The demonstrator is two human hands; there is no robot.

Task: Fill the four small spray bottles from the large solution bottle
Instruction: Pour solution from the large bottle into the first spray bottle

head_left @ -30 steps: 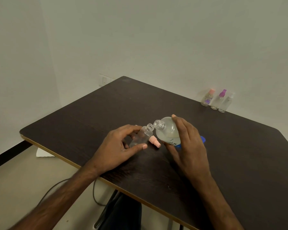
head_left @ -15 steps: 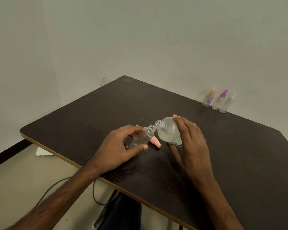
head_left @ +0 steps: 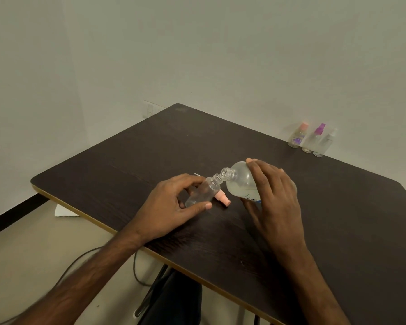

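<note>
The left hand (head_left: 167,205) gripped a small spray bottle (head_left: 203,191); the right hand (head_left: 272,191) held the tilted solution bottle (head_left: 240,181), mouths nearly touching, likely needing more tilt to pour.

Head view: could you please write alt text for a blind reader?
The right hand tips the large solution bottle, mouth to mouth, at an uncapped small spray bottle held by the left hand; three capped bottles stand farther back.

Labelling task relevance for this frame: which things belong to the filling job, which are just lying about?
Job: left hand, open small bottle, right hand, large solution bottle, pink spray cap, three capped spray bottles.
Lying about: wall socket, floor cable, white object on floor.
</note>
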